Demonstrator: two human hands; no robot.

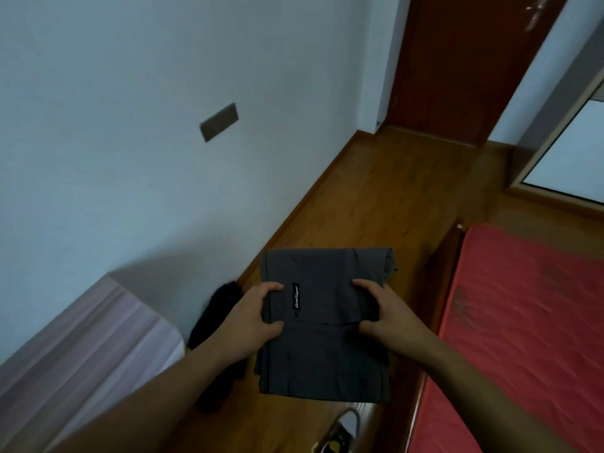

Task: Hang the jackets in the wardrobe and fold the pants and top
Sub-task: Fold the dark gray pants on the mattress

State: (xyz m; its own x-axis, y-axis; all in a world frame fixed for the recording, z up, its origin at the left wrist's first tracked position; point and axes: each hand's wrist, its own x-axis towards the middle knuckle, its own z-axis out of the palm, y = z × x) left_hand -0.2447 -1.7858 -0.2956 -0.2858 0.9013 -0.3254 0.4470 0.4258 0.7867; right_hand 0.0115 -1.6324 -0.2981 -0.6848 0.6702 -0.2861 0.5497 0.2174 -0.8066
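A folded dark grey garment (327, 354) with a small black label hangs in the air in front of me, over the wooden floor. My left hand (253, 317) grips its left edge, thumb on top. My right hand (384, 313) grips its right edge the same way. The lower half of the garment hangs down below my hands. A dark black piece of clothing (217, 313) lies by the wall to the left, partly hidden behind my left forearm.
A bed with a red mattress (529, 338) and wooden frame stands to the right. A pale striped surface (88, 348) sits at lower left. A dark red door (464, 60) is at the back, a framed white panel (568, 152) at right. A shoe (343, 433) shows below.
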